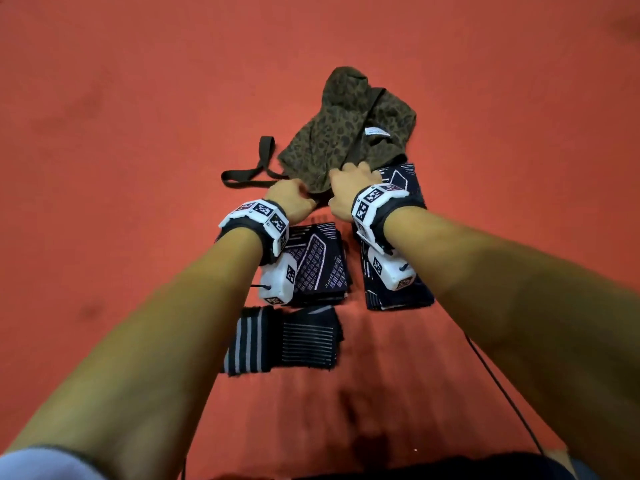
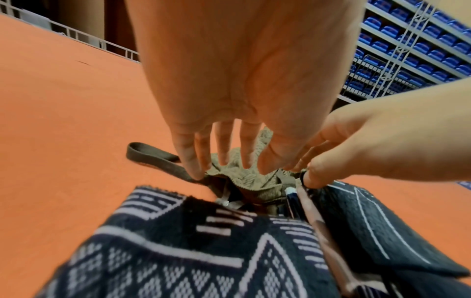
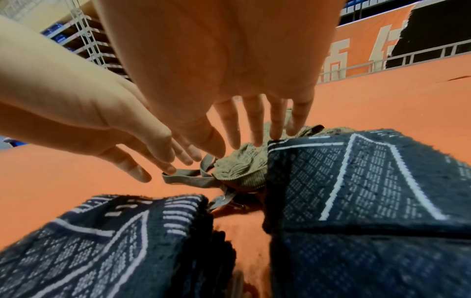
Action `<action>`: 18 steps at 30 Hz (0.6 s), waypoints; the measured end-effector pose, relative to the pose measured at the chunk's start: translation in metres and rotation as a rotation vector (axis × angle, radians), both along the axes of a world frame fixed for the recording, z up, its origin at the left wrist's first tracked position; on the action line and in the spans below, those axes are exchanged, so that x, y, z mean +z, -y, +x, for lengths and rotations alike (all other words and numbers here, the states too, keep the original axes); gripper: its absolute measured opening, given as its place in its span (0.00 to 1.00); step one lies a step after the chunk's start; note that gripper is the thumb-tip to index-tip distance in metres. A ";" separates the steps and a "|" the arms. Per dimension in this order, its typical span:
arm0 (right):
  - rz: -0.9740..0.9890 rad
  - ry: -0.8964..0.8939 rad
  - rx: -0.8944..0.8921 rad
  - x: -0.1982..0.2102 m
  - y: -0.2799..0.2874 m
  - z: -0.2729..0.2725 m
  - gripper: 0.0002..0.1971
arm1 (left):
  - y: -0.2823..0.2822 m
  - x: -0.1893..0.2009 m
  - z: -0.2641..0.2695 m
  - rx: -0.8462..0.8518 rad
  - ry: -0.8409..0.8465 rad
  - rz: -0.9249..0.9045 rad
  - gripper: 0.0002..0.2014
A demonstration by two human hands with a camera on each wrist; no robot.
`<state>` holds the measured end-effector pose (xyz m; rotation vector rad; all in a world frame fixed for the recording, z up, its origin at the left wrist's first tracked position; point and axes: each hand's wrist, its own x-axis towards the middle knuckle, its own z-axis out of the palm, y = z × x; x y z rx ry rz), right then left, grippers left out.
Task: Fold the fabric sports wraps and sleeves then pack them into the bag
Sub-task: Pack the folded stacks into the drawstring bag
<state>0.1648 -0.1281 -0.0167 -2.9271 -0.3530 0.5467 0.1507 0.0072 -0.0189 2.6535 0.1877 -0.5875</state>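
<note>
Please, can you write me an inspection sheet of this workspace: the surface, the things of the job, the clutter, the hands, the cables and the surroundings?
Surface: orange-red floor, some dark smudges.
Job's things: leopard-print bag, crumpled, its dark strap lying to the left; folded geometric-pattern sleeve under the left wrist; second folded sleeve under the right wrist; folded striped wrap nearest the person. None is in the bag yet.
Clutter: nothing seen.
Hands: left hand with straight fingers at the bag's near edge by the strap; right hand at the bag's mouth, fingers extended. Neither clearly grips anything.
Cables: thin black cable on the floor at the right.
Surroundings: railing, shelving with blue items, orange banner.
</note>
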 end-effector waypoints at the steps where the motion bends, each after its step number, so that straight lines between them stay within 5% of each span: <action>1: -0.015 0.001 0.009 0.000 -0.001 0.002 0.24 | -0.001 0.000 0.001 -0.003 -0.012 0.003 0.20; 18: -0.117 -0.079 0.147 -0.013 0.011 0.016 0.26 | -0.005 -0.039 0.009 0.004 -0.123 0.002 0.26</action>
